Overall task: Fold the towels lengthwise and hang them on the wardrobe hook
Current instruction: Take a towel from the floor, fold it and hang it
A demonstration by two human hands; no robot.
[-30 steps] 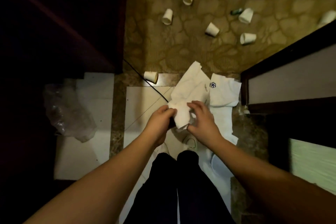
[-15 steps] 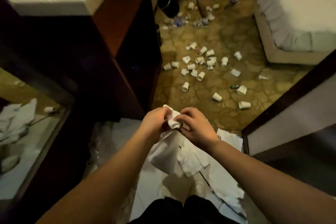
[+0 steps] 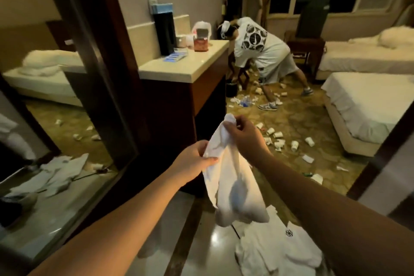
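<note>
a: since the earlier frames the towel is coming up off the floor; a second ago both hands were bunching it low over the tiles, and now it is hanging in the air in front of the person.

b: how are the hands sitting on it?

a: the left hand is pinching an edge of the towel between thumb and fingers. the right hand is gripping the bunched top corner higher up, fingers curled round the cloth. the rest is drooping between the forearms, its lower end hanging just above the floor.

b: is it folded yet?

a: i cannot tell. the cloth is crumpled and blurring, so any crease is hard to read.

b: other towels?

a: a second white towel is lying on the tiles below, with a small dark emblem on it; its near end is getting cut off by the bottom edge. more white cloth is showing in the mirror on the left, but that is only a reflection.

b: and the wardrobe hook?

a: i am not making one out. dark wood panels are filling the left side, too dim to read.

b: what else is showing?

a: a desk with a pale top is carrying a dark canister and some packets. another person is bending over beyond it, face hidden. paper cups are lying scattered over the carpet, and two beds are running out of frame on the right.
</note>
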